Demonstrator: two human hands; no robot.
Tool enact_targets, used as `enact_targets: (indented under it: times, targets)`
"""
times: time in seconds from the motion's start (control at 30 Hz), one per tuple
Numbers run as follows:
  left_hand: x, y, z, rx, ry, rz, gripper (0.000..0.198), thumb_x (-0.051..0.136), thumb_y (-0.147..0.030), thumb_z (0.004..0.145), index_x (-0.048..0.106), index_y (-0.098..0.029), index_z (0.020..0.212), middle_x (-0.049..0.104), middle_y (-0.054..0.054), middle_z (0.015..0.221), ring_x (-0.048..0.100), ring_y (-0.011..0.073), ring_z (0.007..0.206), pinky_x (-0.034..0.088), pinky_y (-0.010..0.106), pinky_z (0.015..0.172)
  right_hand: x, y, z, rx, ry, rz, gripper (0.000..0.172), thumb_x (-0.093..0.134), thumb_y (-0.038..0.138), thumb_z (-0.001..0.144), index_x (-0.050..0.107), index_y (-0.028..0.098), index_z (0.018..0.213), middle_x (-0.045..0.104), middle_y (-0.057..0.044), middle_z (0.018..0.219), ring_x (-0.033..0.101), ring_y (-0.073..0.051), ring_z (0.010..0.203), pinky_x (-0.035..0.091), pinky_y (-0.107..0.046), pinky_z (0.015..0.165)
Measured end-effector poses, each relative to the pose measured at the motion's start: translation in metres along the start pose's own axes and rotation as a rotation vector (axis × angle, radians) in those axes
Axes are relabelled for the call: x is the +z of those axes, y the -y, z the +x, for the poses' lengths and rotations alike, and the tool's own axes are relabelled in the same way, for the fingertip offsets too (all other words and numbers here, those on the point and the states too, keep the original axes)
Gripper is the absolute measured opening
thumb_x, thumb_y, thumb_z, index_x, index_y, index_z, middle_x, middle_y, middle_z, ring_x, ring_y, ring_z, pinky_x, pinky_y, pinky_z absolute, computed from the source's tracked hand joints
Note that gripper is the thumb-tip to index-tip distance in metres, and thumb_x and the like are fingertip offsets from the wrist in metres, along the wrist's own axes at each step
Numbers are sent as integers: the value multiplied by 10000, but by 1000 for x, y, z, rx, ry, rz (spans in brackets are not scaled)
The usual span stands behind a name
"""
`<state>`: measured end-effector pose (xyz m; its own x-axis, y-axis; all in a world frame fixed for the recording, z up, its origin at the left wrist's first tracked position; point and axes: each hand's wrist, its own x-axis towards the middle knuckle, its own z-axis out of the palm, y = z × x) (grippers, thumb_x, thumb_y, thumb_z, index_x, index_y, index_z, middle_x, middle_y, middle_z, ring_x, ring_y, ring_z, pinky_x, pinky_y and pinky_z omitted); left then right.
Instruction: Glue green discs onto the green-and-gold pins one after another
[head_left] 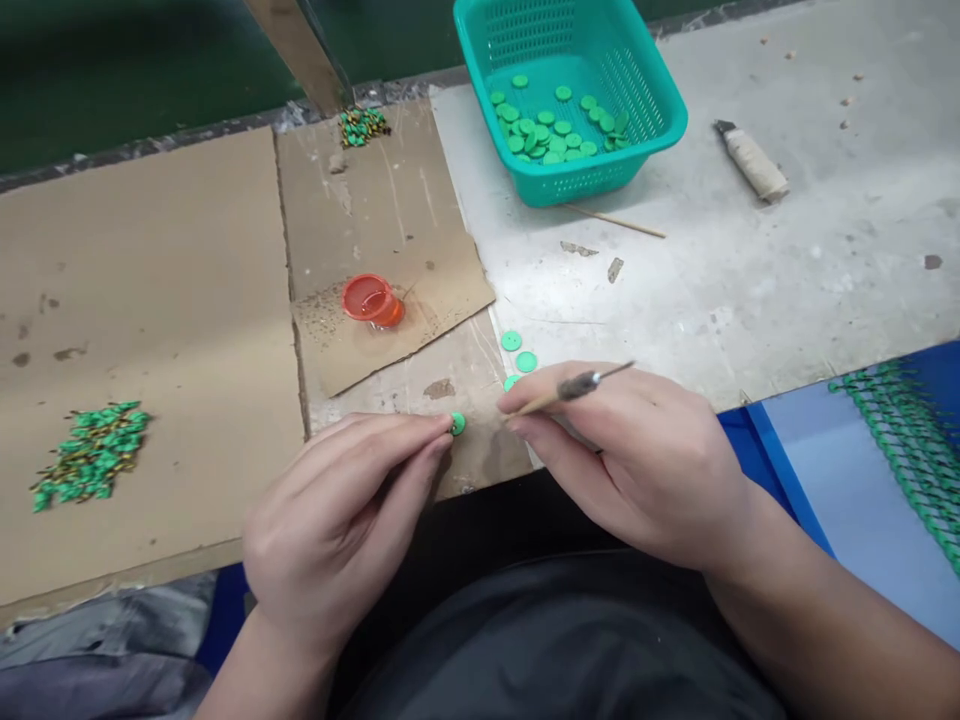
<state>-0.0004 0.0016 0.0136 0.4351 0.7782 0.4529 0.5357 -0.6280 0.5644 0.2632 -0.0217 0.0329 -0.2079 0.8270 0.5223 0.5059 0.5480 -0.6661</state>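
Note:
Between thumb and forefinger, my left hand (pixel 337 520) pinches a small green button-like disc (pixel 458 424) above the table's front edge. My right hand (pixel 637 460) is closed on a thin wooden stick (pixel 541 402) with a dark wrapped part and a fine metal pin; its pin end points up and right. The stick's other end lies near my fingertips, apart from the held disc. Beside my right fingers lie loose green discs (pixel 511 341) on the table, one partly covered by the hand. A small red cup (pixel 373 300) with liquid stands beyond my left hand.
A green plastic basket (pixel 574 185) holding several green discs stands at the back. A wrapped cutter knife (pixel 752 163) and a thin stick (pixel 619 220) lie near it. Small green-and-gold pieces (pixel 94 455) are heaped on cardboard (pixel 187 270) at left, with another pile (pixel 363 126) behind.

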Motion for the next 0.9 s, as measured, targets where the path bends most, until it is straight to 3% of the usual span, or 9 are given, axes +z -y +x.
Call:
enact_targets:
  times: [0.13,0.33,0.6,0.9]
  targets:
    - [3,0,1,-7,-46,-11,392,915,-33,957,890,-280,1259,906,-17,1132,840,155,987,668,288,972,13,-2,7,33,-36,15,140,661,220,1213,795,206,1253,918,-43,1214,891,-194,1103,723,-313,1022]
    - [7,-3,1,-40,-80,-28,371,920,-36,958,903,-291,1227,914,-61,1154,836,99,1021,655,226,993,29,-11,13,3,18,145,161,610,245,1221,769,266,1209,893,-42,1247,864,-210,1149,694,-321,1038]
    - [6,-5,0,-55,-75,-17,322,904,-78,994,903,-308,1220,915,-98,1180,843,83,1035,661,216,995,29,-11,8,10,28,149,151,611,221,1230,721,280,1145,875,-18,1207,852,-179,1141,682,-309,1013]
    - [8,-3,1,-28,-79,-8,290,894,-81,1010,892,-291,1210,910,-94,1149,836,81,1011,648,207,973,30,-13,5,-12,20,144,129,637,267,1226,759,282,1263,892,-20,1317,861,-200,1206,701,-353,1075]
